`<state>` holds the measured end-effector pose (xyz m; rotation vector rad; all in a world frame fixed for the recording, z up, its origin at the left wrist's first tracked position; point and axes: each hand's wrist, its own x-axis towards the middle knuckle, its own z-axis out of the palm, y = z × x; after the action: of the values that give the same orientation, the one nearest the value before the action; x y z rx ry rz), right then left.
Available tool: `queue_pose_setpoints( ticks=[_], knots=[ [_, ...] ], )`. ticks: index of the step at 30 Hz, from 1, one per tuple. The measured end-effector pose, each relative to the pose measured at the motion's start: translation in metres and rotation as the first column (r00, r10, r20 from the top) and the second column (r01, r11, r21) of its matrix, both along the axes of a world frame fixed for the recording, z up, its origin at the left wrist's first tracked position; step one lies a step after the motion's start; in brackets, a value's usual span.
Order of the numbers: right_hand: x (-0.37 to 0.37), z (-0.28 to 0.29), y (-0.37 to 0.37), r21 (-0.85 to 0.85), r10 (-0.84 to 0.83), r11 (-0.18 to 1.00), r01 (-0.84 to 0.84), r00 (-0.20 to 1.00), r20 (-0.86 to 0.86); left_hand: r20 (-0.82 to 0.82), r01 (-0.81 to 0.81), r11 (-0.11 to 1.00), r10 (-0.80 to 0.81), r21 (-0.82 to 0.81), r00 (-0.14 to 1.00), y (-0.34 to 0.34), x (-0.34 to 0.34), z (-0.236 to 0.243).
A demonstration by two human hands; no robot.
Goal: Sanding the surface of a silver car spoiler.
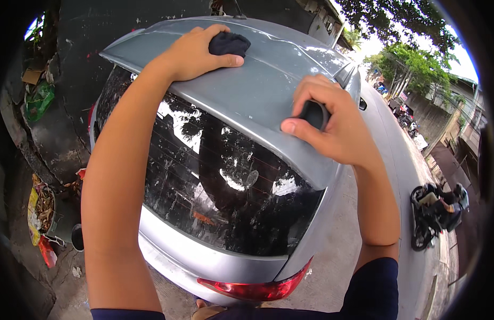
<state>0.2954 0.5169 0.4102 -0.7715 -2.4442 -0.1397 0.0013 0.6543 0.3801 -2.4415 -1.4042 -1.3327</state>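
Note:
A silver-grey hatchback (241, 96) stands before me, seen from its rear. On the far left part of its roof spoiler, my left hand (196, 53) grips a dark, bunched cloth (229, 44), thumb and fingers around it. My right hand (332, 117) is curled around a black, rounded pad-like object (314, 114) by the spoiler's right end; its exact kind is unclear. Whether that object touches the paint cannot be made out. Below the spoiler lies the dark rear window (225, 186), streaked and full of reflections. A red tail light (257, 288) shows underneath.
To the left rises a dark wall (87, 26), with a green bag (40, 100) and a container of dry leaves (43, 210) beside it. A person on a motorcycle (436, 213) is on the road at right. More motorcycles (408, 120) stand farther back.

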Motion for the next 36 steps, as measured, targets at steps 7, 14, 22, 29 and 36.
queue_pose_setpoints(
  ticks=[7, 14, 22, 29, 36],
  knots=[
    [0.004, -0.008, -0.002, 0.004, -0.094, 0.995, 0.095, 0.989, -0.115, -0.008, -0.017, 1.000, 0.017, 0.010, 1.000, 0.003, 0.001, -0.003],
    [-0.015, -0.018, -0.012, 0.036, -0.257, 0.962, 0.271, 0.941, -0.221, -0.022, -0.009, 1.000, 0.009, 0.022, 1.000, 0.005, 0.000, -0.005],
    [-0.008, -0.019, -0.006, 0.051, -0.304, 0.944, 0.327, 0.918, -0.254, 0.017, 0.006, 1.000, -0.007, 0.005, 1.000, 0.003, -0.006, -0.005],
    [-0.004, -0.024, -0.015, 0.153, -0.166, 0.970, 0.189, 0.974, -0.155, 0.006, 0.021, 1.000, -0.021, -0.009, 1.000, -0.002, 0.000, -0.003],
    [0.022, -0.031, -0.002, 0.191, -0.127, 0.967, 0.167, 0.970, -0.207, 0.025, 0.018, 1.000, -0.019, 0.008, 1.000, 0.000, -0.005, -0.002]
  ],
)
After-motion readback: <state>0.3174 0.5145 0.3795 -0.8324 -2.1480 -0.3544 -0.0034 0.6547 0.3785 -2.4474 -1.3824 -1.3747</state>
